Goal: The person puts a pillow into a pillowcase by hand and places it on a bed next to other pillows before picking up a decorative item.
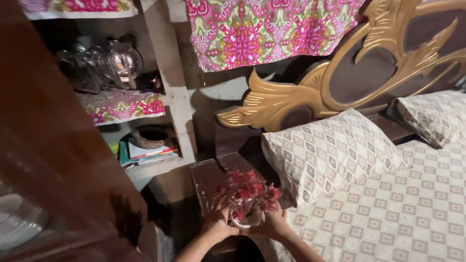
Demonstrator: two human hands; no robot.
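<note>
Farthest to the left of the vase stands a dark brown wooden panel (58,160), blurred and close to the camera. Beyond it, up and to the left of the vase, is an open shelf unit (170,82) with pale uprights. Its upper shelf carries clear glassware (109,63) on a pink and green patterned liner (121,106); the shelf below holds a stack of books and papers (145,154) with a small round patterned bowl (149,137) on top.

The left hand (217,224) is wrapped around the left side of a small pale vase (247,221) filled with red flowers (247,191). The right hand (275,224) cups the vase from the other side, so both hands are closed on it together. The vase sits low in the view, over the near edge of a worn dark bedside stand (208,179); whether its base touches the stand I cannot tell.

Above the vase hangs a bright pink, green and white patterned cloth (262,29). To the upper right of the vase rises a carved headboard (340,73), gold scrollwork on dark brown. Just right of the vase a pillow (330,153) with a cream, diamond-checked cover leans against the headboard, and a second matching pillow (432,116) lies far to the right of the vase. The bed (388,213) to the vase's right is covered with a sheet in the same checked pattern.
</note>
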